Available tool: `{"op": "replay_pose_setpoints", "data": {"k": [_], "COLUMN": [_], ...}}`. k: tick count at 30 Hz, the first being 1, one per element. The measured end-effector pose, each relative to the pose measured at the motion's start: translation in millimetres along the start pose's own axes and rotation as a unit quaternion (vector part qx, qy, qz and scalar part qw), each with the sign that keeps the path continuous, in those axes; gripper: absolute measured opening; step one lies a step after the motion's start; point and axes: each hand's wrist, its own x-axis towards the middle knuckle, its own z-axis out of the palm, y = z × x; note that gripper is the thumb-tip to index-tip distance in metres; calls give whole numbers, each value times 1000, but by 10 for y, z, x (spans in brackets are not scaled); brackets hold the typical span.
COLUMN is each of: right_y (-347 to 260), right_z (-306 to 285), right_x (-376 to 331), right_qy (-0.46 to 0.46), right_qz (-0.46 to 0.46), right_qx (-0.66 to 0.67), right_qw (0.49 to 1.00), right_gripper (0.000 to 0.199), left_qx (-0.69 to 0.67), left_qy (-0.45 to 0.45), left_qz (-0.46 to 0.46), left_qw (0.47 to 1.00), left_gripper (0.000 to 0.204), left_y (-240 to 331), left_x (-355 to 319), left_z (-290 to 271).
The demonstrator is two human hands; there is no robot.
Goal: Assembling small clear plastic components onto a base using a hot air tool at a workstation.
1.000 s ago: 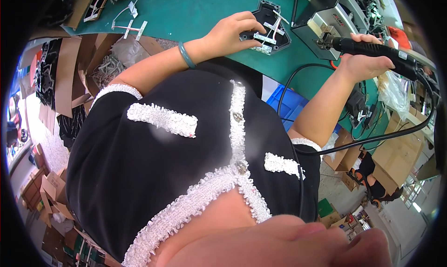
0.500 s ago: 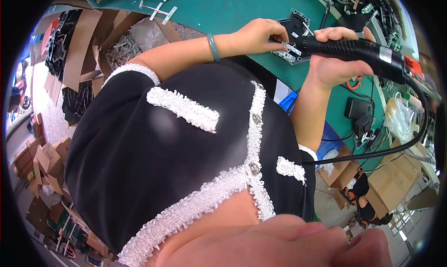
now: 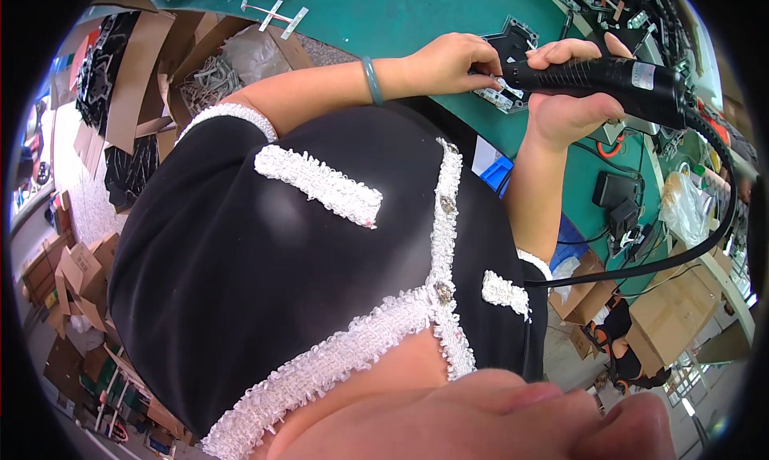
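Observation:
My right hand (image 3: 573,115) is wrapped round a thick black electric screwdriver (image 3: 597,77), its tip end pointing left. From the tool's right end runs a black cable (image 3: 730,183). My left hand (image 3: 456,63) has thumb and fingers pinched together right at the screwdriver's tip; whatever they pinch is hidden. Beneath both hands lies a black housing (image 3: 521,34) with pale strip-like parts (image 3: 503,97) along its near side. The screwdriver and fingers cover much of that housing, so the contact point of the tip does not show.
A green-topped bench (image 3: 400,19) spreads ahead. White strips joined by wires (image 3: 280,19) lie at its far left. Several black parts (image 3: 633,11) are heaped at the far right. A black adapter (image 3: 615,189) and clear plastic bag (image 3: 685,203) sit at right. Cardboard boxes (image 3: 148,83) stand left.
The screwdriver has shifted left and turned a little more level, bringing its tip against my left fingers. My left hand has moved only slightly right.

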Motion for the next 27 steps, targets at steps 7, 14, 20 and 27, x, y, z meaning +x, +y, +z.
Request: {"op": "replay_pose_setpoints", "data": {"k": [7, 14, 20, 27], "right_y": [29, 49, 53, -319], "right_z": [63, 56, -489, -988], "right_x": [-25, -89, 160, -271], "right_qy": [-44, -56, 107, 11], "right_qz": [-5, -5, -56, 104], "right_qx": [-24, 12, 59, -574], "right_qw": [999, 998, 991, 812], "right_gripper": [93, 92, 87, 38], "left_qx": [20, 27, 73, -122], "left_qy": [3, 23, -52, -38], "left_qz": [12, 32, -33, -140], "left_qw": [1000, 999, 995, 982], "left_gripper": [24, 21, 16, 12], "left_y": [33, 1, 99, 556], "left_x": [-17, -4, 89, 346], "left_z": [-1, 6, -262, -918]}}
